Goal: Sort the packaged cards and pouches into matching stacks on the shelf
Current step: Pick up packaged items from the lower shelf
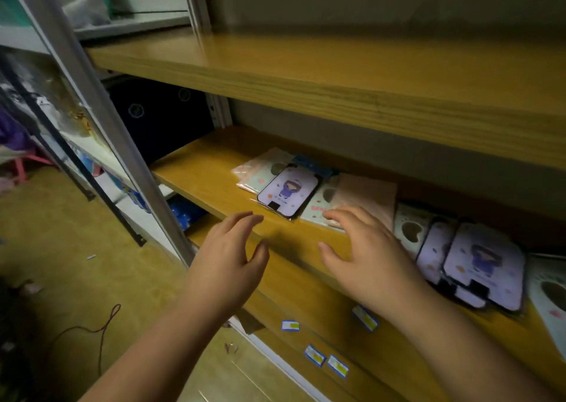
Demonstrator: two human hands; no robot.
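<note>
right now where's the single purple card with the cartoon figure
In the head view, the purple card lies on the middle shelf, left of centre, atop the pale pouches, just beyond the left hand.

We see a wooden shelf [196, 172] carrying two loose groups. Left group: a purple card [289, 191] lying on pale patterned pouches [260, 172], with a pinkish pouch [367, 193] just beside it. Right group: overlapping purple cards [484, 264], flanked by pale cards [410, 227]. Small blue-and-yellow labels [366, 318] sit on the shelf's front edge.
</note>
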